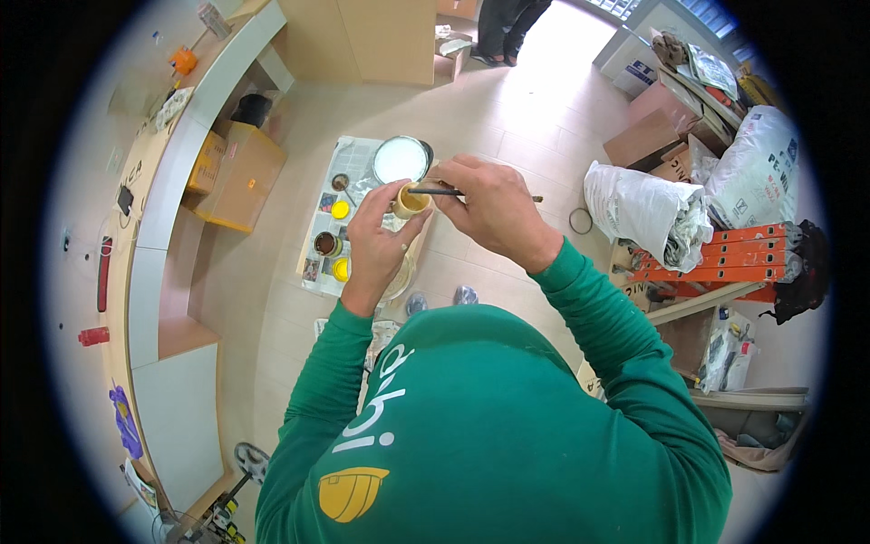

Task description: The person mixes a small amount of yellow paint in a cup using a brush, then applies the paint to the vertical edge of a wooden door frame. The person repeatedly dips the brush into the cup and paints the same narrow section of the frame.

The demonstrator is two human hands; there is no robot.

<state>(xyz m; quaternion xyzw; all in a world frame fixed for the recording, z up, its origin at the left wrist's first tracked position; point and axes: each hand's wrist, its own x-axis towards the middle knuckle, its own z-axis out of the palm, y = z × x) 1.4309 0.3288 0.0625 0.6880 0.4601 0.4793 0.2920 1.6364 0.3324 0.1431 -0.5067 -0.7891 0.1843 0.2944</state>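
My left hand (379,245) holds a small tin (412,206) between thumb and fingers, with yellowish-tan stuff inside. Closed around a thin dark stick (438,191), my right hand (489,201) keeps one end of it in the tin's mouth; whether it is a brush cannot be made out. Beyond the tin stands an open round bucket of white paint (400,160). To the left, on newspaper sheets (315,281), are an open tin of dark brown stuff (327,243), two yellow lids (340,209) and a small round container (340,181) with a stick in it.
A long counter (145,272) with open shelves runs along the left, a cardboard box (245,177) in one. White sacks (648,208), an orange ladder (716,254) and cartons crowd the right. A person's legs (509,27) show at the far end.
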